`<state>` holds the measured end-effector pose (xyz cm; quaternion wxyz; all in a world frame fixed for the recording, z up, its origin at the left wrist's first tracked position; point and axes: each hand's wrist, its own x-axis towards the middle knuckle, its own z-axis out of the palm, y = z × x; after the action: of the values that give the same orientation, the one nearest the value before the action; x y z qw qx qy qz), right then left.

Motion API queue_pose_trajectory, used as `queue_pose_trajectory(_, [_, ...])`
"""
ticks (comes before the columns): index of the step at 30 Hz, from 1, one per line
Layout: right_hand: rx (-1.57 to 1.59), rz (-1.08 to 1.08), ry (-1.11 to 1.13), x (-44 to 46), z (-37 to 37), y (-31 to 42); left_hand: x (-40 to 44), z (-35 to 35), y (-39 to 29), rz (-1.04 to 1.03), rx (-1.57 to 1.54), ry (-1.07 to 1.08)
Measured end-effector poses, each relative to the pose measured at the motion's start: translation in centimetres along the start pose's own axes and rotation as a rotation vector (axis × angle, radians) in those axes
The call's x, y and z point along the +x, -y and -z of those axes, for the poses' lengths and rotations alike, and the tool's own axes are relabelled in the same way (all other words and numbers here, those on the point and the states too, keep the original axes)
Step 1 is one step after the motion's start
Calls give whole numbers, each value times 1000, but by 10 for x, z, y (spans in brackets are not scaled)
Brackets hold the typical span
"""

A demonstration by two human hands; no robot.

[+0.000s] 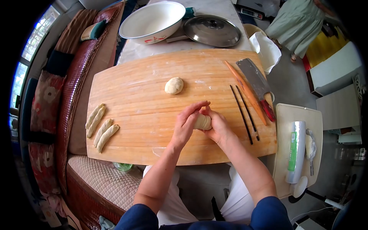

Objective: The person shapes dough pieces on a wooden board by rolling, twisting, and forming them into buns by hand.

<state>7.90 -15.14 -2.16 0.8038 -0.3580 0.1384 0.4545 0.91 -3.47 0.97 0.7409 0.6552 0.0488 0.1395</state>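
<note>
A piece of dough [203, 122] with folds across it sits between my two hands, just above the wooden board [134, 115]. My left hand [187, 122] is closed around its left side. My right hand [217, 124] grips it from the right, and the fingertips of both hands meet above it. Farther back on the board rests a round ball of dough [174, 86]. At the board's left end lie several strips of dough, one pair [95, 120] behind another pair [106, 135].
Right of my hands lie black chopsticks [245, 111], a wooden rolling pin [245, 92] and a cleaver [257, 80]. Behind the board stand a white enamel basin [153, 21] and a metal lid [212, 30]. A plastic wrap roll [296, 153] is on a side stand. A person [299, 23] stands back right.
</note>
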Motion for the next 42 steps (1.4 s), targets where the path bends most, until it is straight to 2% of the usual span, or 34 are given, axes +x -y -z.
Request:
queue_pose_trajectory(5, [-6, -2, -69, -4, -6, 2, -1, -7, -1, 33, 23, 5])
queue_pose_trajectory(8, [-1, 35, -94, 0, -2, -1, -4, -7, -2, 28, 164, 49])
queue_pose_trajectory(17, [15, 61, -122, 3, -1, -7, -3, -13, 16, -88, 157, 5])
queue_pose_trajectory(23, [36, 67, -43, 6, 3, -10, -5, -18, 12, -38, 178, -14])
queue_pose_trajectory(32, [17, 71, 2, 2, -4, -11, -3, -15, 11, -64, 274, 12])
queue_pose_trajectory(42, [26, 23, 87, 9, 5, -12, -4, -19, 12, -85, 230, -11])
